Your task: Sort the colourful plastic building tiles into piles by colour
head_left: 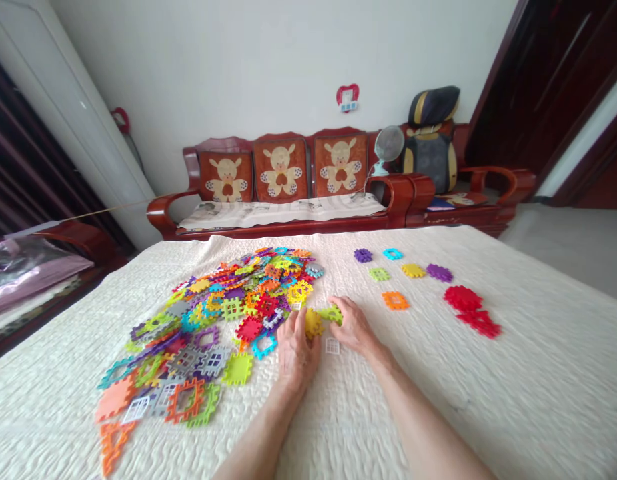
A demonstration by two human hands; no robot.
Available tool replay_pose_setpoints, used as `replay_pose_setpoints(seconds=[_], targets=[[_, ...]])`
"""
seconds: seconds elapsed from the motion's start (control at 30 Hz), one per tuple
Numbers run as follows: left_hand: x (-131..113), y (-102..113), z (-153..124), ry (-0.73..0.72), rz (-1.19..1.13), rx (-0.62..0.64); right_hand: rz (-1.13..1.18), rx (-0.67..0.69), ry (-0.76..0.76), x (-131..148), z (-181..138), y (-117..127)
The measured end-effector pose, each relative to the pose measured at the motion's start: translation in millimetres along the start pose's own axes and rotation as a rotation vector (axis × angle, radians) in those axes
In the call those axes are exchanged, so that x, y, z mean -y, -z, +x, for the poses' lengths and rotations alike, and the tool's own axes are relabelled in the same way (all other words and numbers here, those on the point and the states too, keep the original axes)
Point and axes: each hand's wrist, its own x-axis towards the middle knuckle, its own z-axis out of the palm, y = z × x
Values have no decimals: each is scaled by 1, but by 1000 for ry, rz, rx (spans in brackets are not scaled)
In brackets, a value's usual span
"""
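Note:
A big heap of coloured plastic interlocking tiles (213,320) lies on the cream quilted cover (438,400). My left hand (295,350) rests at the heap's right edge, fingers closed on a yellow tile (313,323). My right hand (353,325) is just right of it, fingers pinched on a lime-green tile (332,313) that meets the yellow one. A small white tile (332,345) lies between the two hands.
Single tiles lie apart at the right: purple (362,255), cyan (392,253), green (379,274), yellow (413,270), purple (439,272), orange (395,301), and red ones (471,308). A wooden sofa (288,193) with bear cushions and a small fan (388,147) stand behind.

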Motion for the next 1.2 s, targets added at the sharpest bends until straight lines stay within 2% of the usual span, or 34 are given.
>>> replay_pose_setpoints(seconds=[0.2, 0.33, 0.6, 0.83, 1.07, 1.2], targets=[[-6, 4, 0, -29, 33, 21, 0, 2, 4, -2, 1, 0], [-15, 10, 1, -59, 39, 85, -11, 9, -1, -5, 2, -2], [-25, 23, 3, 12, -1, 176, -11, 18, 5, -5, 3, 0], [-20, 19, 5, 60, -8, 152, 20, -10, 11, -7, 3, -1], [-22, 22, 1, 38, -25, 150, 59, -18, 14, -7, 3, -2], [-22, 24, 2, 10, -80, 72, 131, 10, -17, -5, 3, 3]])
